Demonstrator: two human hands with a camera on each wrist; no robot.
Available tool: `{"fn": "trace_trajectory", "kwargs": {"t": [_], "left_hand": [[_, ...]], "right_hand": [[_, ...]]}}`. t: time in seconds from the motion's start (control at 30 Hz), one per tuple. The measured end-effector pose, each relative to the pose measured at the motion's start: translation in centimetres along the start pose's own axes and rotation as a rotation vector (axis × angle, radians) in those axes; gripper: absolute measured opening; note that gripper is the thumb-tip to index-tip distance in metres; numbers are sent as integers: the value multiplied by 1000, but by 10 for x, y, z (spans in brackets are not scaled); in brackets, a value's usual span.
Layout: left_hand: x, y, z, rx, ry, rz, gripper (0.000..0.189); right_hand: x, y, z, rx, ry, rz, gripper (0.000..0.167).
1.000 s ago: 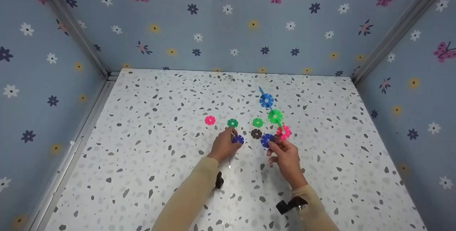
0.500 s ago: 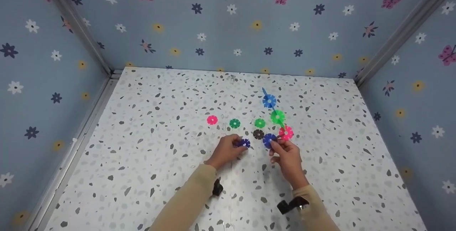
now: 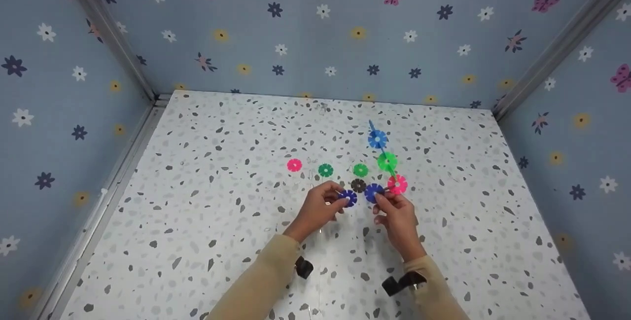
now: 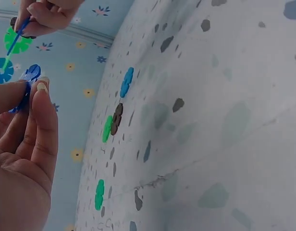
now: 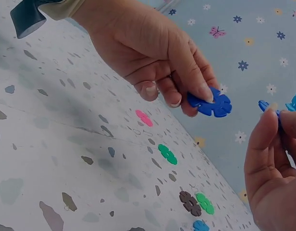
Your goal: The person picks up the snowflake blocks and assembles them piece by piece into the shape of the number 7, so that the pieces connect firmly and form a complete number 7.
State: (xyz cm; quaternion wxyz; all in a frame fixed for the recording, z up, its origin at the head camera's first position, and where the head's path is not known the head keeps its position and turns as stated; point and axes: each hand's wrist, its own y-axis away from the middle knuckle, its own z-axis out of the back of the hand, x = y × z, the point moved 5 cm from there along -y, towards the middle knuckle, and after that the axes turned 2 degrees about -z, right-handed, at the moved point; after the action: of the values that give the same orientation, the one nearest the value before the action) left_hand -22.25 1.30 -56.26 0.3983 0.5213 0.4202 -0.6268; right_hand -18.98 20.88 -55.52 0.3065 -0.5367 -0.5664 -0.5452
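My left hand (image 3: 315, 209) pinches a dark blue notched plastic disc (image 3: 350, 197) between thumb and fingers. My right hand (image 3: 399, 217) holds a chain of interlocked notched discs by its near end, beside another blue disc (image 3: 372, 192). Beyond that come a pink disc (image 3: 398, 184), a bright green disc (image 3: 387, 161) and a lighter blue disc (image 3: 377, 139), with more discs set edge-on between them. The two dark blue discs face each other with a small gap. In the right wrist view, the left thumb lies over its disc (image 5: 216, 105).
Loose discs lie flat on the speckled white table (image 3: 222, 201): pink (image 3: 294, 164), teal green (image 3: 325, 170), green (image 3: 360, 170) and dark brown (image 3: 358, 185). A light blue disc (image 5: 201, 225) shows in the right wrist view. Flower-patterned walls (image 3: 296, 24) enclose the back and sides.
My left hand has lifted the dark blue disc from beside the teal disc and brought it rightward, close to the chain's near end. My right hand keeps its hold, almost still.
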Motion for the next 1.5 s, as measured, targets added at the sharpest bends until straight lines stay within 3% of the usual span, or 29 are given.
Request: {"fn": "trace_trajectory", "kwargs": {"t": [0.13,0.4,0.67,0.77,0.9,1.13,1.3,1.5], "left_hand": [[-13,3,-2,-38,-35,-104,13],[-33,7,-7,-93,-220,-332,9],[-45,13,-12,-155,-396,-551,12],[-47,15,-14,-185,-452,-606,13],[-49,17,-17,-227,-460,-658,13],[-48,22,-21,-314,-338,-729,16],[-48,22,-24,-347,-315,-703,17],[-46,21,-25,-322,-255,-671,19]], "right_hand": [[1,1,-1,-3,-11,13,14],[0,2,-2,21,-34,-2,12],[1,4,-5,32,-27,6,12],[1,5,-7,48,-25,16,12],[2,7,-9,75,-40,36,11],[8,8,-12,135,-92,86,13],[12,9,-13,139,-91,93,16],[13,8,-14,145,-51,85,17]]}}
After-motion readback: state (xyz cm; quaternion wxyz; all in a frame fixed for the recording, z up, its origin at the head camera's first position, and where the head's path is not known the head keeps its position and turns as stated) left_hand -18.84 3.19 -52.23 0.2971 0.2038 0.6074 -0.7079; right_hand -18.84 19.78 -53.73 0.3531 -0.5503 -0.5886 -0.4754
